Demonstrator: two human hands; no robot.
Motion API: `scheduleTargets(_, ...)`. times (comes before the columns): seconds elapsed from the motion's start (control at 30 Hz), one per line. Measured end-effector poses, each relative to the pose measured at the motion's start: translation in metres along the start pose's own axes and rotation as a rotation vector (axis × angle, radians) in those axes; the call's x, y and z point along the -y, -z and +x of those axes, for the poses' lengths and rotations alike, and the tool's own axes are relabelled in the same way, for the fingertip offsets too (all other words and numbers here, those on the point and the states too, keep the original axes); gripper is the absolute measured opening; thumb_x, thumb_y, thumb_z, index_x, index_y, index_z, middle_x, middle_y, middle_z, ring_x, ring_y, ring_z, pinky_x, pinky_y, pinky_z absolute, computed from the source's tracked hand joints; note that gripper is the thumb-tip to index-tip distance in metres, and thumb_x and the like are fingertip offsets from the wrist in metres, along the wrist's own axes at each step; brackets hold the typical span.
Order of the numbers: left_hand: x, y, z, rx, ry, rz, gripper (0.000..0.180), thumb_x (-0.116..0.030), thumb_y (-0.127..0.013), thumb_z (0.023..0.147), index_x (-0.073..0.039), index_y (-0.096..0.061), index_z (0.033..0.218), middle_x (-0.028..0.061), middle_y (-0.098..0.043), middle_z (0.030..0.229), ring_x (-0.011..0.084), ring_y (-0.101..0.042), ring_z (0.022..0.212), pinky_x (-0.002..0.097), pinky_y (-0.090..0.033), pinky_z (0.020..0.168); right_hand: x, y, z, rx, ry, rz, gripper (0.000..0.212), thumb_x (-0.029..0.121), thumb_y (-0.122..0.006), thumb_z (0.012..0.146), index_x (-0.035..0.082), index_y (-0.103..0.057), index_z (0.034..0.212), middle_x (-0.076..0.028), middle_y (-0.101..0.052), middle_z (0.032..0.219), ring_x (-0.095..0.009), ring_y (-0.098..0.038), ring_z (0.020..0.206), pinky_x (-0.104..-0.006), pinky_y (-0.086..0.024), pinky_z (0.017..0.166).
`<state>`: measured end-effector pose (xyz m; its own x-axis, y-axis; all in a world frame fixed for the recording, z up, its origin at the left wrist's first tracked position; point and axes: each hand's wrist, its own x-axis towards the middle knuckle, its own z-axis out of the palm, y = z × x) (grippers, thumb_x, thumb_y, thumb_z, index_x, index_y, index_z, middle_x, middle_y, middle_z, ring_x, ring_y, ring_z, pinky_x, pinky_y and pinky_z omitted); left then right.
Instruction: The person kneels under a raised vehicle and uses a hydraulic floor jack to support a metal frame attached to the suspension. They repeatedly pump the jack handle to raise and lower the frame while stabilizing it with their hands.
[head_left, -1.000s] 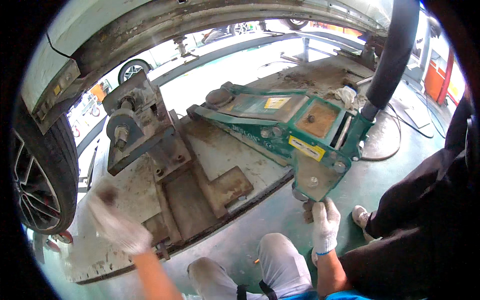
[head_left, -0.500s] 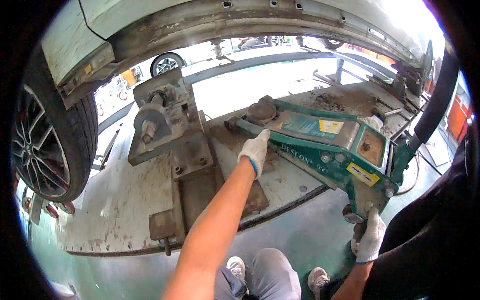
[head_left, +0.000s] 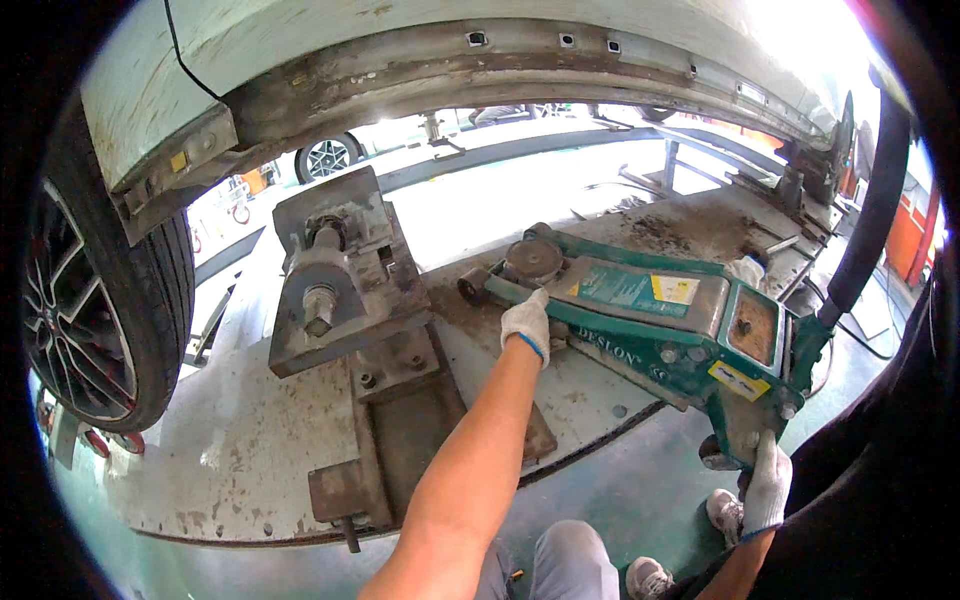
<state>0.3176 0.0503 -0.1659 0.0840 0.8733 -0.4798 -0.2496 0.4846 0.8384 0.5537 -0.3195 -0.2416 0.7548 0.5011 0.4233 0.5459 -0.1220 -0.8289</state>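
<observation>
- The head view comes from the left of two fisheye cameras worn side by side on the person's head.
- It looks down and forward, past the knees (head_left: 572,560) and across the platform (head_left: 230,440), with the car (head_left: 400,65) arching over the top.
- The left forearm (head_left: 465,440) comes close beneath it; the jack (head_left: 640,290) lies farther off.
- Straight edges bend toward its dark, round rim.

My feed is bright, with white glare bleaching the dirty, pale metal car body (head_left: 430,62) at upper right. Fisheye distortion bows its lower edge.
</observation>
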Motion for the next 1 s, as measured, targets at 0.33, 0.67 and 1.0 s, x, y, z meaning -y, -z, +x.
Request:
scheduleTargets(0.33,0.015,0.027,-0.012,-0.009,-0.192,-0.054,0.041,-0.037,-0.063,0.098,0.003,-0.067,0.105,0.0112,-0.068,0.088,0.0223,-0.061,0.062,0.0402,-0.049,0.058,0.078,-0.004,-0.001,0.129,-0.322,0.248,0.052,0.046,-0.052,0.106,0.003,-0.063,0.077,0.002,-0.05,0.058,-0.008,-0.042,0.047,-0.0295,-0.03,0.046)
scheduleTargets(0.67,0.005,0.01,-0.008,-0.009,-0.157,0.038,0.036,-0.035,-0.066,0.097,-0.001,-0.068,0.103,0.011,-0.071,0.09,0.0249,-0.066,0.067,0.043,-0.054,0.059,0.036,0.01,0.011,0.12,-0.206,0.066,0.046,0.038,-0.051,0.106,0.003,-0.065,0.081,0.0,-0.048,0.059,-0.009,-0.043,0.048,-0.0289,-0.031,0.046)
scheduleTargets(1.0,-0.001,0.02,-0.023,0.168,-0.195,-0.039,0.021,-0.033,-0.068,0.093,-0.012,-0.07,0.094,0.003,-0.061,0.08,0.0172,-0.053,0.066,0.0419,-0.047,0.062,0.061,0.005,-0.018,0.054,-0.023,0.012,0.026,0.019,-0.056,0.103,-0.004,-0.067,0.108,-0.011,-0.067,0.083,-0.022,-0.063,0.077,-0.0375,-0.049,0.071)
